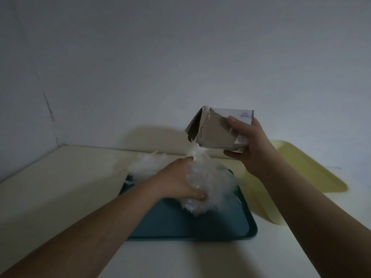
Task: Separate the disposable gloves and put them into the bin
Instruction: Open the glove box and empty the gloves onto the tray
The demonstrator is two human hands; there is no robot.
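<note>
A person's two bare arms are reaching over a teal tray (pixel 180 223) that is sitting on a cream table (pixel 60 187) in dim light. Above the tray's far right corner, the right hand (pixel 248 145) is holding a torn cardboard glove box (pixel 215 130) in the air. The thumb is lying on the near face and the fingers are curling under the bottom edge, with the ragged opening tipping down and to the left.

A clump of clear disposable gloves (pixel 212 183) is hanging from that opening over the middle of the tray, narrow at the box and ballooning below. The left hand (pixel 176 182) is gripping this clump from its left side, fingers curling round the plastic and the thumb pressing in low.

A second loose heap of gloves (pixel 145 167) is lying at the tray's far left edge, just behind the left hand. To the right of the teal tray, a pale yellow tray (pixel 305 167) is lying on the table, partly hidden by the right forearm. No deep bin is showing, and I cannot tell which tray is serving as the bin.

The gloves are looking feather-light, thin, soft and slippery, and are likely clinging to one another. Squeezing the whole clump will probably be lifting many at once. The surest way of peeling one free is looking like pinching a single cuff or fingertip sticking out at the clump's edge while the other hand is holding the rest down.
</note>
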